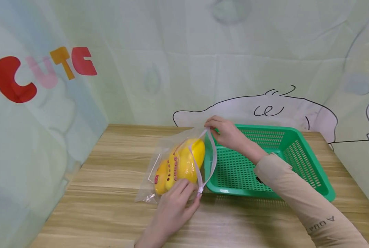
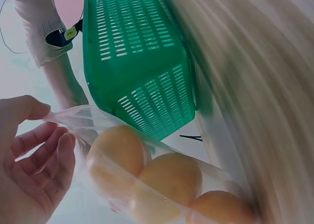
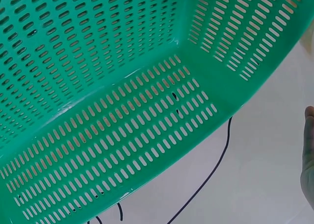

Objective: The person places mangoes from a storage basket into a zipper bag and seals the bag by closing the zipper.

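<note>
A clear zip bag (image 1: 159, 155) with red print stands open toward the right on the wooden table. Several smooth, rounded yellow fruit-like pieces (image 2: 167, 185) fill it; their exact kind I cannot tell. My left hand (image 1: 176, 205) pinches the near end of the bag's mouth, close to the white slider (image 1: 200, 189). In the left wrist view, the left hand (image 2: 37, 160) has thumb and finger on the film's edge. At the far end of the mouth, my right hand (image 1: 224, 132) pinches the rim. Only a sliver of the right hand (image 3: 308, 158) appears in the right wrist view.
A green perforated basket (image 1: 311, 162) stands just right of the bag, under my right forearm. The wooden table (image 1: 110, 206) extends left and in front. Behind it hangs a printed cloth (image 1: 141, 75) with a cartoon outline and coloured letters.
</note>
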Tool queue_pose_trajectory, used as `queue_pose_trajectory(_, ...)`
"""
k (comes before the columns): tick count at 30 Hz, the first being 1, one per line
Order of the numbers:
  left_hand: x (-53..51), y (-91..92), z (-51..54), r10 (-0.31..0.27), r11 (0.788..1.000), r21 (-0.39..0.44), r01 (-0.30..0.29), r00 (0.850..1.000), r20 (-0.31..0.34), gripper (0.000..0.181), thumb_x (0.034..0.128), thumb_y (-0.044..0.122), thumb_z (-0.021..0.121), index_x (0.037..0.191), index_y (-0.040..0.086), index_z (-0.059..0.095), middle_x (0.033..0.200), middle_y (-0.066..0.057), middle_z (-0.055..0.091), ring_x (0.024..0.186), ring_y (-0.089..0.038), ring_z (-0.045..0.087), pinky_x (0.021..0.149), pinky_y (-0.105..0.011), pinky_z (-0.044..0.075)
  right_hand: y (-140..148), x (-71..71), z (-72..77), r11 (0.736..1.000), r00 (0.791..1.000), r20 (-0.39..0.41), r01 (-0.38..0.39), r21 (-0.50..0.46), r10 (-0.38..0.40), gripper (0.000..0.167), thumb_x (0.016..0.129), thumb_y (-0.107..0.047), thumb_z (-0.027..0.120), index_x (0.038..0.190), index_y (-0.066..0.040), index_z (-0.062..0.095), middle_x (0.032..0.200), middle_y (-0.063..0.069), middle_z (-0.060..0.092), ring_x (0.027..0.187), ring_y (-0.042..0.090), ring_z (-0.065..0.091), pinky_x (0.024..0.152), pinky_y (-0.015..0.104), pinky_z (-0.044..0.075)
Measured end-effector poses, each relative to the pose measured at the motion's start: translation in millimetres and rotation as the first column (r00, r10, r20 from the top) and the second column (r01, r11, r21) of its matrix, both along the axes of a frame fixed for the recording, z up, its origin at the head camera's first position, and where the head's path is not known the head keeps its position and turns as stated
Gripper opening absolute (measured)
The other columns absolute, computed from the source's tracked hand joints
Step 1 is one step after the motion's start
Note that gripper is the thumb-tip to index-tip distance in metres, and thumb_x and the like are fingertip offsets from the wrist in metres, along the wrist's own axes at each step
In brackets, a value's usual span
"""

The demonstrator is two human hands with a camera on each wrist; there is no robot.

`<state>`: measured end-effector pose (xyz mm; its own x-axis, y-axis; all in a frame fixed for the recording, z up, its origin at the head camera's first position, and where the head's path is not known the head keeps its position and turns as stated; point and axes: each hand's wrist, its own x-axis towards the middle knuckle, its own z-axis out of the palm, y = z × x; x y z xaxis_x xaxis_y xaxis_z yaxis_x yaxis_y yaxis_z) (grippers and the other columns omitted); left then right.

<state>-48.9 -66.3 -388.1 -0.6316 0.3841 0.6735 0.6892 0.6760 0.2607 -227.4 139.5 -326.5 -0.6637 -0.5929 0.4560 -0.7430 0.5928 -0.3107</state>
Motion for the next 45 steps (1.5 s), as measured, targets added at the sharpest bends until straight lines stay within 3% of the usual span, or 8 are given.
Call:
queue_pose_trajectory(6, 1.9, -0.1, -3.2, 0.013, 0.999, 0.037, -0.012, 1.0, -0.012, 0.01, 0.0816, 0.017, 0.069, 0.089, 0.016, 0.062, 0.087, 0.008, 0.06, 0.077, -0.005, 0.054, 0.068, -0.01, 0.049, -0.6, -0.7, -0.3, 1.0, 1.0, -0.009, -0.002, -0.007, 0.002, 0.02, 0.088, 0.006, 0.059, 0.105, 0.002, 0.068, 0.108, 0.011, 0.067, 0.091, 0.021, 0.065, 0.079, 0.029, 0.059)
queue_pose_trajectory(17, 5.5, -7.4, 2.5, 0.014, 0.997, 0.079, -0.015, 1.0, 0.012, 0.013, 0.0765, 0.012, 0.075, 0.085, 0.013, 0.065, 0.084, 0.007, 0.064, 0.077, -0.003, 0.059, 0.073, -0.009, 0.051, 0.0, -2.9, -0.6, 1.0, 1.0, -0.009, 0.003, -0.008, -0.003, 0.016, 0.089, 0.004, 0.061, 0.102, 0.001, 0.068, 0.103, 0.01, 0.067, 0.09, 0.02, 0.065, 0.08, 0.029, 0.059)
queue_pose_trajectory(25, 4.6, -16.9, 8.6, -0.002, 0.991, 0.137, 0.005, 1.0, -0.024, 0.005, 0.0863, 0.014, 0.068, 0.085, 0.01, 0.065, 0.083, 0.004, 0.064, 0.075, -0.008, 0.059, 0.072, -0.012, 0.052, 1.3, -3.1, -1.6, 1.0, 1.0, 0.003, 0.014, -0.01, -0.014, 0.014, 0.089, 0.004, 0.061, 0.101, 0.0, 0.068, 0.101, 0.009, 0.067, 0.089, 0.02, 0.064, 0.079, 0.029, 0.059)
queue_pose_trajectory(32, 0.6, -24.0, 13.8, 0.022, 0.985, 0.173, -0.013, 0.998, -0.053, 0.009, 0.0797, 0.008, 0.073, 0.084, 0.011, 0.065, 0.081, 0.003, 0.065, 0.073, -0.009, 0.059, 0.068, -0.013, 0.053, 3.0, -2.0, -1.9, 0.999, 1.0, 0.009, 0.03, -0.016, -0.03, 0.014, 0.089, 0.004, 0.06, 0.101, 0.001, 0.069, 0.101, 0.01, 0.067, 0.088, 0.021, 0.064, 0.078, 0.032, 0.06)
queue_pose_trajectory(39, -1.1, -31.1, 21.5, 0.05, 0.982, 0.187, -0.035, 0.996, -0.076, 0.008, 0.0894, 0.015, 0.066, 0.083, 0.009, 0.065, 0.08, 0.002, 0.064, 0.07, -0.01, 0.059, 0.063, -0.014, 0.051, 3.0, -1.0, -0.1, 0.998, 0.999, 0.026, 0.044, -0.033, -0.043, 0.015, 0.09, 0.004, 0.06, 0.101, 0.001, 0.069, 0.102, 0.009, 0.067, 0.089, 0.02, 0.063, 0.079, 0.031, 0.059)
queue_pose_trajectory(45, -1.3, -39.0, 28.9, 0.074, 0.979, 0.198, -0.059, 0.995, -0.072, 0.004, 0.084, 0.009, 0.069, 0.082, 0.008, 0.065, 0.078, 0.001, 0.064, 0.068, -0.008, 0.059, 0.057, -0.009, 0.047, 1.5, 0.5, 2.6, 0.997, 0.997, 0.048, 0.055, -0.051, -0.053, 0.015, 0.09, 0.004, 0.06, 0.101, 0.001, 0.069, 0.102, 0.009, 0.067, 0.089, 0.02, 0.064, 0.079, 0.03, 0.059)
